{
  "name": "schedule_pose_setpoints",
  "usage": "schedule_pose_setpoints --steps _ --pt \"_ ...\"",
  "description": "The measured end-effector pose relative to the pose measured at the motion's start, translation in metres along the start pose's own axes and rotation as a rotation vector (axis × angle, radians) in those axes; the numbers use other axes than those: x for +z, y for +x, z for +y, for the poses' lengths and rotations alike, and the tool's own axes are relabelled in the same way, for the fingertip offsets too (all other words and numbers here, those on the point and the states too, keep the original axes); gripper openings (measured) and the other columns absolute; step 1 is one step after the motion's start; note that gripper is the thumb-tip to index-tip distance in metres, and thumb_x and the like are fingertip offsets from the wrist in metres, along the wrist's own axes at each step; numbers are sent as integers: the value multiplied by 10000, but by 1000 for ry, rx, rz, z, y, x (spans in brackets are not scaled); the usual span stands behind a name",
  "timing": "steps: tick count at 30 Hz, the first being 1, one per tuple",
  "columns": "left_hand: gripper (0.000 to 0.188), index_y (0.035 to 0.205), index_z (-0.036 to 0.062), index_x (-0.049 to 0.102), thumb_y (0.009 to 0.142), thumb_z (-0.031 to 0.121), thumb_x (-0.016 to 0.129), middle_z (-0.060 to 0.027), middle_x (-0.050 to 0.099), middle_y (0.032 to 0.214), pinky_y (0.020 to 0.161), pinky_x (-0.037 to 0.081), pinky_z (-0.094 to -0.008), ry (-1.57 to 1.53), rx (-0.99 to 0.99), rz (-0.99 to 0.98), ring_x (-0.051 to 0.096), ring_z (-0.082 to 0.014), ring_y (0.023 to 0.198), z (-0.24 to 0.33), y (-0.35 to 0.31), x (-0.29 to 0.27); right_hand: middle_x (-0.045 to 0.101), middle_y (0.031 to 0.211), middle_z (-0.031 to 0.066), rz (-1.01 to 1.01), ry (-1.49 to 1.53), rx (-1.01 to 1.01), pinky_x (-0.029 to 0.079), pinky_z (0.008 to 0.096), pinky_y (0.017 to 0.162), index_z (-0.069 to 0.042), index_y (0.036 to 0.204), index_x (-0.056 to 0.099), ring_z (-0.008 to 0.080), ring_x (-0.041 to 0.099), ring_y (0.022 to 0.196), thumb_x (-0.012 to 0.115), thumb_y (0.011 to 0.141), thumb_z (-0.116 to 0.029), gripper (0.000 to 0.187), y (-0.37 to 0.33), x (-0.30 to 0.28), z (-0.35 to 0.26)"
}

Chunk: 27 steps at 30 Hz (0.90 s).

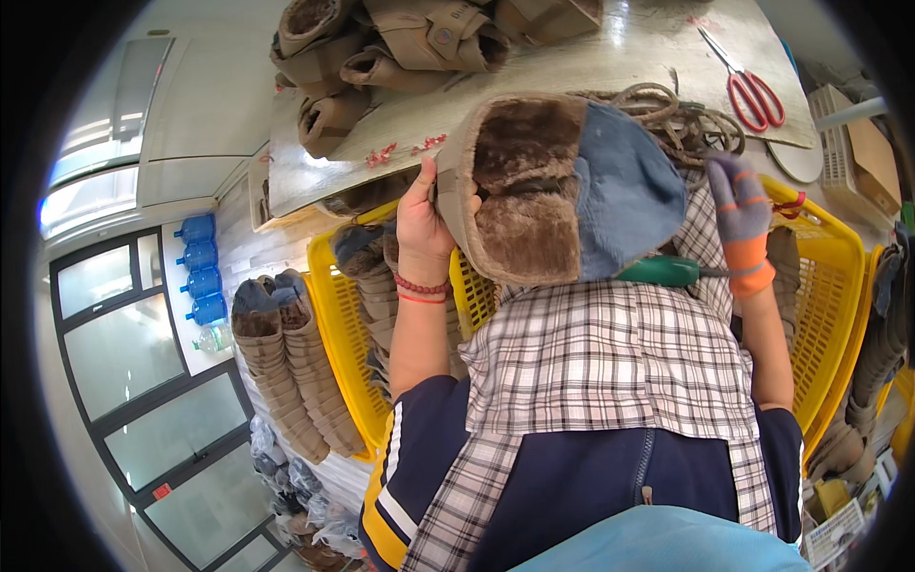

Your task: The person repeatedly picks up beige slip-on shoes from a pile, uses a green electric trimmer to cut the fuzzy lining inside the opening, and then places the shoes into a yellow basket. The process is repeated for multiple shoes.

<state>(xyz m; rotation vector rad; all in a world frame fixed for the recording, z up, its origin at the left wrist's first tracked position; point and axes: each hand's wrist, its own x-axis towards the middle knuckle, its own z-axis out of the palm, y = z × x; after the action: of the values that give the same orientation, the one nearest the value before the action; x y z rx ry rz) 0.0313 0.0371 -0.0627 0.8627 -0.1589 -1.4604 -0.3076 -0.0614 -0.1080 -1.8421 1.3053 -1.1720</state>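
Note:
A brown cap (527, 235) with dark plush lining and a blue cloth crown inside is held up in front of my chest, its opening facing me. My bare left hand (431, 214) grips its left edge, thumb outside and fingertips inside. My right hand (741, 212), in a grey and orange glove, is raised beside the cap's right side, apart from it. Its fingers are bent together near the brown cords (681, 124); what they pinch, if anything, is hidden. Below the cap lies a green handle (660, 272) with a dark shaft pointing toward my right wrist.
Several brown caps (429, 38) are piled on the worktable (610, 71), with red-handled scissors (753, 95) at its right. Yellow baskets (334, 324) stand on both sides of me. Stacked caps (286, 353) lean at left, near blue water bottles (202, 267).

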Motion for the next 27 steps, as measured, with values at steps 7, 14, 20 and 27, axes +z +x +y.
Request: schedule_pose_setpoints --steps 7,14,20,27 --pt "390 1181 -40 511 948 267 452 -178 608 1098 763 523 -401 -43 -279 -195 624 -265 941 -39 15 17 601 1075 117 -434 -276 -123 473 337 807 -103 1205 514 289 592 948 755 682 -297 608 40 48 -77" --pt "428 1286 -41 412 969 247 404 -202 532 1215 1008 373 -429 186 -381 -222 517 -295 1129 -29 11 10 640 814 84 -319 -457 -457 499 384 648 -84 864 580 269 635 777 590 763 -176 137 34 54 -81" --pt "436 1290 -60 401 968 233 411 -258 497 1232 1029 357 -424 248 -391 -162 498 -308 1153 -21 9 1 602 783 43 -318 -560 -600 480 353 625 -117 882 571 228 611 758 595 745 -151 143 40 61 -79" --pt "360 1199 -42 508 934 200 501 -133 584 1160 953 436 -365 84 -422 -167 563 -231 1061 -33 15 -20 656 860 85 -486 -540 -456 501 379 678 -120 913 591 272 642 816 561 763 -125 154 50 76 -68"
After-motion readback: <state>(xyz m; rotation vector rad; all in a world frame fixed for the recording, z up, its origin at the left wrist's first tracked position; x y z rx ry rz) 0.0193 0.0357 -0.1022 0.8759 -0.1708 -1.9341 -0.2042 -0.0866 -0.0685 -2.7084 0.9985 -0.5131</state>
